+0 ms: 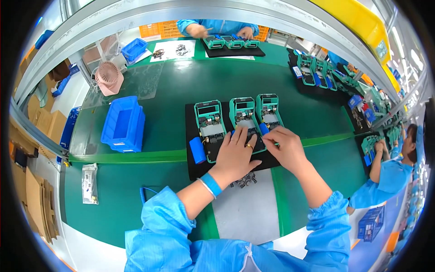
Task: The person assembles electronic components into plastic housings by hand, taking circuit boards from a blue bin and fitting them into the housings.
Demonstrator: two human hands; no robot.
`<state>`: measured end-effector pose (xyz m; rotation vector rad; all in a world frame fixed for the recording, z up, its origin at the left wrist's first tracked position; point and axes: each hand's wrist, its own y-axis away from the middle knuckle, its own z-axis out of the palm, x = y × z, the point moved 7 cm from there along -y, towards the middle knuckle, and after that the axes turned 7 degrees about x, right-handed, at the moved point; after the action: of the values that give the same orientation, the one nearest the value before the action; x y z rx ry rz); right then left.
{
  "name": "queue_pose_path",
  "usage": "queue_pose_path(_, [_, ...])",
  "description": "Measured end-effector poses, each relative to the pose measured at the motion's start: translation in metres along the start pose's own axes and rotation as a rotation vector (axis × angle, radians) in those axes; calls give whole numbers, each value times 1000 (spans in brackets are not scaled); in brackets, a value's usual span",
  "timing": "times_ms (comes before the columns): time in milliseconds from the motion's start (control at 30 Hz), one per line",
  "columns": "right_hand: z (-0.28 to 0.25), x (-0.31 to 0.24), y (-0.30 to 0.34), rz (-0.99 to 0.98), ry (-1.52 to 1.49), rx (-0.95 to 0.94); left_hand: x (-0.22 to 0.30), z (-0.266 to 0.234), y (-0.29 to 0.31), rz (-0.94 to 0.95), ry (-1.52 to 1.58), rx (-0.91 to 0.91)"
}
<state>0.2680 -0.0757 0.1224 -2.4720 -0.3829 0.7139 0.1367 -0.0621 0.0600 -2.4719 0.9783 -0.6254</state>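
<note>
Three green open device housings lie side by side on a black mat (pixel 192 168): the left one (pixel 209 127), the middle one (pixel 244 117) and the right one (pixel 268 110). My left hand (pixel 235 154) lies flat with spread fingers over the lower half of the middle housing. My right hand (pixel 286 147) pinches at the lower end of the right housing, fingers closed on a small part I cannot make out. A blue cylindrical battery (pixel 197 150) sits beside the left housing. A blue wristband (pixel 211 184) circles my left wrist.
A blue bin (pixel 123 123) stands left of the mat, a pink fan (pixel 108 77) behind it. Small dark parts (pixel 244 180) lie on a grey pad (pixel 247 208). A plastic bag (pixel 89 182) lies at the left. Other workers sit across (pixel 217 28) and at the right (pixel 389 167).
</note>
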Motion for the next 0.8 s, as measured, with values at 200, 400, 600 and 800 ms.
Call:
queue_pose_path(200, [48,22,-30,-374,182,58,-8,9,4,62,-39,24])
queue_pose_path(400, [75,26,-37,-469,308,-46,-11,2,9,53,-4,4])
queue_pose_path(600, [86,23,-39,-532,428,-142,-12,1,9,49,9,19])
queue_pose_path(800, [89,23,-39,-580,533,-175,-11,3,7,55,3,24])
